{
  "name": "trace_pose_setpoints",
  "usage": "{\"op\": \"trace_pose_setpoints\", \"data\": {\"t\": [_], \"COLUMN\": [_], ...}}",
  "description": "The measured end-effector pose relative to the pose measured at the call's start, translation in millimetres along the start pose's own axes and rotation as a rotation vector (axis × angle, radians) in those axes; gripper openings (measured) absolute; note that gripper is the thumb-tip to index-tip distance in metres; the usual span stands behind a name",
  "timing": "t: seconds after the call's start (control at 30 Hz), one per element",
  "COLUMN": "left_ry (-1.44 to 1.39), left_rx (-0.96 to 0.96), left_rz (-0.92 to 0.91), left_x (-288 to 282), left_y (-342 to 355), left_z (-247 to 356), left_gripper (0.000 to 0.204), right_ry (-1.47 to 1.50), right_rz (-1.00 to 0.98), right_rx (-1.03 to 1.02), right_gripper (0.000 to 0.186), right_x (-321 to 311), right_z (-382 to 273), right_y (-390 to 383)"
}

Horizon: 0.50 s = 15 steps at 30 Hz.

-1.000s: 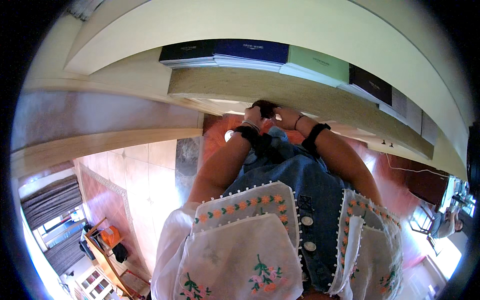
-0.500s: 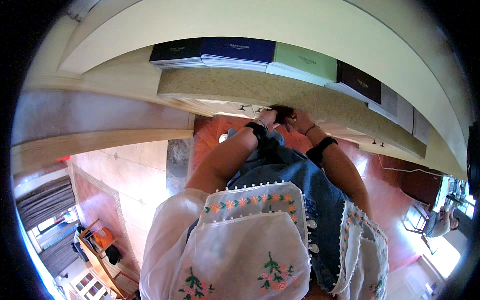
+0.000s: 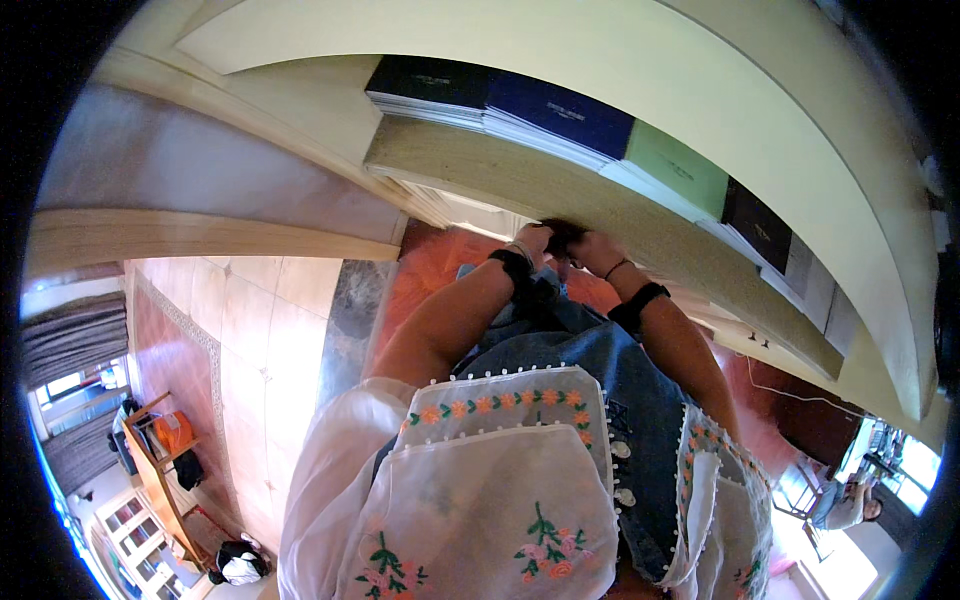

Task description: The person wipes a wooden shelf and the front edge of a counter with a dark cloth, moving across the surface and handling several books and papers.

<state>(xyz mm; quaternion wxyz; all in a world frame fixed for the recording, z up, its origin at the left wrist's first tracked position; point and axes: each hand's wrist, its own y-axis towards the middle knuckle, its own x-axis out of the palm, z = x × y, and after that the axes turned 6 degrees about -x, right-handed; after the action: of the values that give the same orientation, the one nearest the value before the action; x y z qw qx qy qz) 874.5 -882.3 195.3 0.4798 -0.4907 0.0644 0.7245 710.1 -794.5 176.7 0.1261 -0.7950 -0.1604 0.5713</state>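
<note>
Close together below the countertop edge, my two hands are at a small dark thing [image 3: 565,237]. It looks dark brown or black and soft-edged, but its kind cannot be made out. My left hand [image 3: 534,239] is closed on its left side, and my right hand [image 3: 598,253] grips it from the right with curled fingers. The fingertips are partly hidden by the dark thing and the hands themselves. Black bands circle both wrists, and a thin bracelet shows on each arm above the hand.
A stone-like countertop [image 3: 480,175] runs just beyond my hands, with stacks of dark, blue [image 3: 560,108] and green [image 3: 678,165] booklets. Pale cabinet doors [image 3: 480,213] lie under it. A wooden chair [image 3: 155,450] stands far left; a seated person [image 3: 845,505] is far right.
My view has turned, so the countertop and booklets slant down more to the right. Both hands stay together on the dark thing; the right hand's fingers look more curled.
</note>
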Motion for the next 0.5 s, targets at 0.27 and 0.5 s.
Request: {"op": "trace_pose_setpoints", "data": {"t": [0.27,0.5], "left_ry": [-0.046,0.073], "left_rx": [0.092,0.133], "left_rz": [0.139,-0.026], "left_x": [-11.4,-51.7], "left_y": [1.8,-8.6], "left_z": [-95.5,-132.2], "left_gripper": [0.034,0.035], "right_ry": [0.297,0.331], "right_rz": [0.020,-0.092], "right_rx": [0.089,0.101], "right_gripper": [0.037,0.043], "right_x": [-44.1,-81.0], "right_z": [-77.7,-125.2], "right_y": [47.0,68.8]}}
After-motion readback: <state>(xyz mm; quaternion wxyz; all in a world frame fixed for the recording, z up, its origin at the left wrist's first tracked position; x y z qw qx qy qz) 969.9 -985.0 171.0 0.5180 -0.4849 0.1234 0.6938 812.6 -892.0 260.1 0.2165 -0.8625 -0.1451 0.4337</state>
